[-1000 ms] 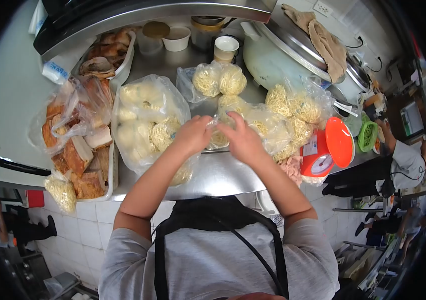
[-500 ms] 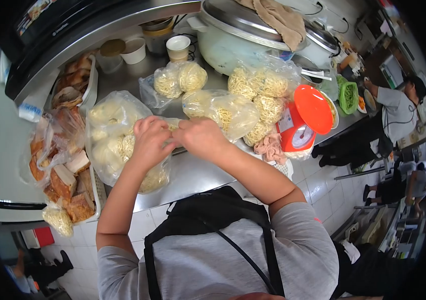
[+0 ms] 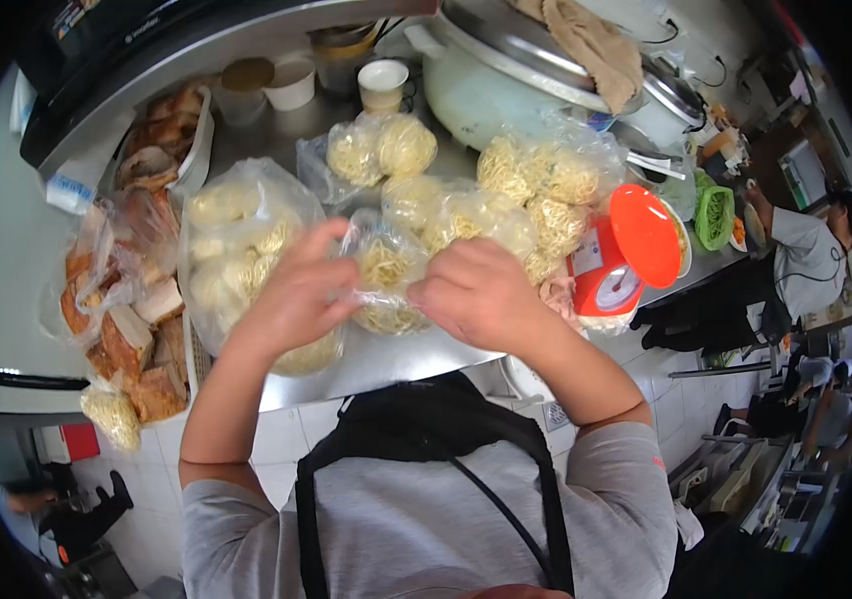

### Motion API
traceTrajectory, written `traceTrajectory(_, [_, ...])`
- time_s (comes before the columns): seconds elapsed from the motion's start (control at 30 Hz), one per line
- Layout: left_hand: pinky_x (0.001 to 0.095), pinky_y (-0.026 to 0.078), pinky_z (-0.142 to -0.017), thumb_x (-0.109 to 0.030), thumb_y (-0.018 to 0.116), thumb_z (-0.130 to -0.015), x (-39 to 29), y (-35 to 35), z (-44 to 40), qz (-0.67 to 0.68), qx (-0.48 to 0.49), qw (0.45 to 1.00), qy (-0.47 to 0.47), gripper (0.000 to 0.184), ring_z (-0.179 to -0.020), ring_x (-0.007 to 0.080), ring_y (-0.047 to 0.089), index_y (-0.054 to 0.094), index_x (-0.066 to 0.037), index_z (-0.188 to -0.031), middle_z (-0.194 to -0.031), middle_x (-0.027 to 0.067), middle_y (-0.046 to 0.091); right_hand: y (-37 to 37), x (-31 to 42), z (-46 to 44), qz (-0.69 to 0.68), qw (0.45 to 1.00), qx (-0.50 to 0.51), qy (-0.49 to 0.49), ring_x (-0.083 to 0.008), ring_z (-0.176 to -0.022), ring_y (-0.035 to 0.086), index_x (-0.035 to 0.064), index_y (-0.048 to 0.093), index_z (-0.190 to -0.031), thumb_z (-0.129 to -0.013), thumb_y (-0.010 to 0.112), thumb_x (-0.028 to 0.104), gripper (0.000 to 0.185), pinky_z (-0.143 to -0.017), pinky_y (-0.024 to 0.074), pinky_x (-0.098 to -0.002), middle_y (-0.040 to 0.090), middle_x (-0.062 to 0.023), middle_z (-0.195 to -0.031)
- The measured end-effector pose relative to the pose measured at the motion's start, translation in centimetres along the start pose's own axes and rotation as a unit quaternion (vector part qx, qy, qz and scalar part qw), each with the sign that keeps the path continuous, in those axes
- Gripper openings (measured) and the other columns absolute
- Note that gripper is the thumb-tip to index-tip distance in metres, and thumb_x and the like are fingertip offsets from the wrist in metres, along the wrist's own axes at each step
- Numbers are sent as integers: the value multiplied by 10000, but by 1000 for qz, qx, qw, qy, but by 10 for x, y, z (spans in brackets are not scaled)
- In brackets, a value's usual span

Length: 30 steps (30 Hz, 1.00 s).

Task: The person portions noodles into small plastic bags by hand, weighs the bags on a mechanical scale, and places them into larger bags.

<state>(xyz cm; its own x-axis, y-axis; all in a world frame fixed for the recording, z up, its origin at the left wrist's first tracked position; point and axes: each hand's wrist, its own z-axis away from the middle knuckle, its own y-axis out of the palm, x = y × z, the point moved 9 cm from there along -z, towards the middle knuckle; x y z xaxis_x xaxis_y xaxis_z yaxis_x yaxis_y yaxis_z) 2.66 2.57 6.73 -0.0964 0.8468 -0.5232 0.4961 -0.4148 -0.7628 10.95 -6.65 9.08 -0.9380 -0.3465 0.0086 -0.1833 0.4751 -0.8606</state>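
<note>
Two hands showed in the head cam: the right hand (image 3: 476, 290) pinched a clear bag (image 3: 391, 319) by its rim, prob to keep the thin film taut, while the left hand (image 3: 301, 290) had spread, blurry fingers, so couldn't tell if it gripped. Bag sat btwn them on the smooth steel counter (image 3: 376, 367), stringy noodles (image 3: 383, 263) inside, w/ round bagged bundles (image 3: 481, 222) just behind.

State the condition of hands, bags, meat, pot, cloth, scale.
Small noodle bag, filled, closure unclear.
Left hand, blurred, grip unclear.
Right hand, closed on that bag.
Large clear bag, filled.
Other noodle bags, filled.
Meat pieces, cut, partly under plastic.
Large pot, lid on.
Brown cloth, draped over lid.
Red scale, upright.
</note>
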Motion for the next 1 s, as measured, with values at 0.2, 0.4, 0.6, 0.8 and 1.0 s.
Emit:
traceTrajectory(0.2, [319,395,-562,-39,589,-711,18,49,43,179,5,980,-85,164,-632,266,493,442,-15,-643,-705,117,488,30,-29,59,-197,975,-39,97,-277,-896,551,70,516,-1046,-606,737,154,499,-690,470,-329,508,-117,-1002])
traceTrajectory(0.4, [315,338,-493,-35,600,-719,23,51,57,225,-41,969,-93,272,-524,244,388,350,-20,-611,-615,100,406,152,-20,102,-485,830,40,272,-354,-1190,337,45,-79,-1326,-440,841,346,1313,-975,279,-426,213,-241,-1318])
traceTrajectory(0.6, [312,379,-708,-78,652,-708,28,59,61,310,-58,945,-90,247,-839,253,451,440,-47,-832,-868,124,450,199,-8,47,-552,739,302,239,-258,-1018,511,55,606,-931,-755,612,157,203,-849,393,-330,501,-136,-1152])
traceTrajectory(0.8, [406,259,-994,-127,699,-652,28,91,82,128,-163,977,-41,723,-1202,360,282,293,-37,-1243,-1270,199,318,107,9,41,-196,978,-51,44,-298,-995,507,63,589,-883,-676,592,86,209,-835,407,-360,552,-137,-1049])
traceTrajectory(1.0, [397,361,-883,-164,619,-650,44,181,98,-31,-15,999,3,279,-1012,316,445,558,-60,-902,-993,96,520,169,18,116,-231,963,62,127,-295,-768,566,60,579,-755,-709,556,117,78,-678,460,-372,584,-143,-850])
